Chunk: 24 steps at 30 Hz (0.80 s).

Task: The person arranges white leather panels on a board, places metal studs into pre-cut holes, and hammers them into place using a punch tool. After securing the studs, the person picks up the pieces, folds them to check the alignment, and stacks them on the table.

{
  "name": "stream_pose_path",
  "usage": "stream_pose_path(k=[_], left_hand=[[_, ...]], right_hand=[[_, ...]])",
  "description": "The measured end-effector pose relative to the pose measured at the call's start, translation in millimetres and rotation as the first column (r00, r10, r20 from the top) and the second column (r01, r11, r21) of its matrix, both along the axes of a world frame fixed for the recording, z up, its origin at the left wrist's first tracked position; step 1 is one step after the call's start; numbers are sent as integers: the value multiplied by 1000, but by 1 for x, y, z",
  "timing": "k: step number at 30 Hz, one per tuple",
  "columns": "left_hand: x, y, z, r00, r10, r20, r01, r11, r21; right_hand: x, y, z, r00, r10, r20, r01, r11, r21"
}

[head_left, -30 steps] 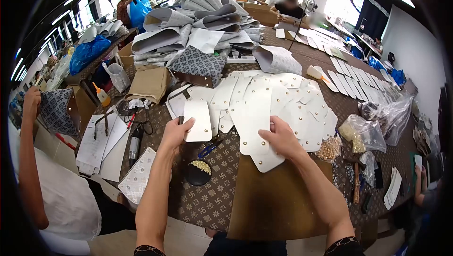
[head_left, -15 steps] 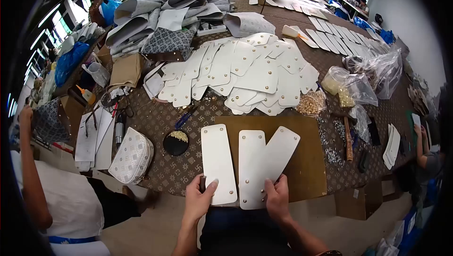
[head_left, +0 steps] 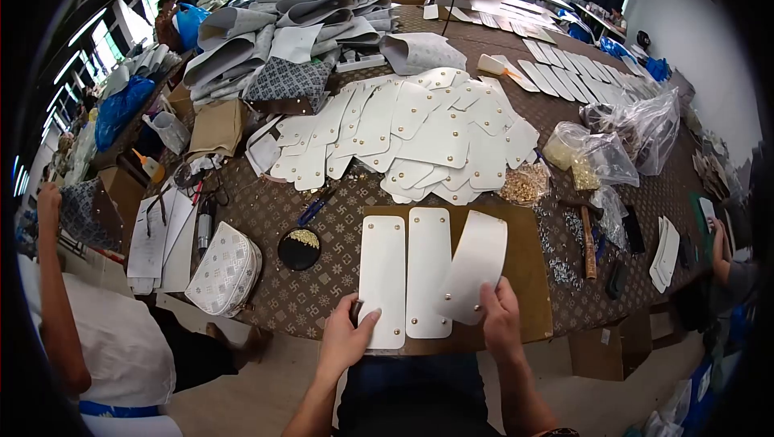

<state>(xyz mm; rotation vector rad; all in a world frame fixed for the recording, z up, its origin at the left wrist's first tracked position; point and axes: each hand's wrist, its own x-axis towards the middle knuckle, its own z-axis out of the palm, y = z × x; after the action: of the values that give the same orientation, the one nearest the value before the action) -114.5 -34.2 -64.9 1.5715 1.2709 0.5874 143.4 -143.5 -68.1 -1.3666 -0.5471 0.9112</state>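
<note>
My left hand (head_left: 350, 335) is closed around a short dark rod (head_left: 355, 313), partly hidden by the fingers. Its thumb rests on the left white panel (head_left: 383, 276), a rounded strip with metal studs at its corners. In the middle lies a second white panel (head_left: 430, 272), flat and untouched. My right hand (head_left: 501, 318) pinches the lower right edge of a third white panel (head_left: 476, 264), which is tilted and curved up. All three are over a brown board (head_left: 524, 276) at the table's front edge.
Behind the board spreads a heap of studded white panels (head_left: 435, 135). A hammer (head_left: 589, 243) and loose studs (head_left: 528, 183) sit to the right. At left are a black dish (head_left: 298, 250) and a patterned white pouch (head_left: 226, 268). Another person's arm (head_left: 60, 300) is at far left.
The right panel, flat and overlapping the middle one before, is now bent and lifted clear to the right by my right hand. The left panel has shifted right and straightened, beside the middle one.
</note>
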Motion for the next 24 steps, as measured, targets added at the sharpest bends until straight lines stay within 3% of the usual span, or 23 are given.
stream_pose_path(k=[1, 2, 3, 5, 8, 10, 12, 14, 15, 17, 18, 20, 24], left_hand=[[1, 0, 0, 1000, -2, -20, 2, 1000, 28], [2, 0, 0, 1000, -6, -14, 6, 1000, 22], [4, -1, -1, 999, 7, -44, -3, 997, 78], [6, -3, -3, 998, 9, -67, -1, 992, 125], [10, -4, -5, 999, -9, -49, 13, 996, 88], [11, -7, -2, 983, -16, -183, 73, 948, 310], [13, -8, 9, 985, -13, -173, 56, 967, 249], [14, -6, 11, 986, -6, -165, 37, 981, 188], [13, -7, 9, 986, -5, -167, 38, 980, 197], [12, -9, 9, 985, 0, -170, 35, 979, 201], [11, -9, 11, 982, 2, -186, 34, 981, 191], [12, -10, 13, 980, 9, -200, 27, 984, 178], [13, -12, 19, 975, -13, -220, 51, 984, 168]], right_hand=[[10, -7, 8, 999, 25, 20, -24, 998, -50], [14, -10, 18, 996, -12, -91, 16, 999, 36], [23, -15, 19, 996, -18, -84, 20, 999, 29], [46, -34, 18, 997, 55, 58, -46, 988, -149], [68, -48, 2, 973, 141, 183, -89, 960, -265], [63, -44, 4, 966, 144, 213, -85, 961, -262], [55, -36, 6, 959, 150, 239, -87, 964, -252], [47, -27, 7, 927, 320, 196, -225, 892, -393], [44, -23, 5, 926, 321, 197, -226, 892, -393], [35, -18, 0, 891, 268, 367, -117, 916, -384], [31, -16, 1, 890, 273, 366, -121, 914, -387], [22, -14, 8, 798, 217, 562, 10, 928, -372], [14, -14, 25, 688, 315, 653, 53, 876, -479]])
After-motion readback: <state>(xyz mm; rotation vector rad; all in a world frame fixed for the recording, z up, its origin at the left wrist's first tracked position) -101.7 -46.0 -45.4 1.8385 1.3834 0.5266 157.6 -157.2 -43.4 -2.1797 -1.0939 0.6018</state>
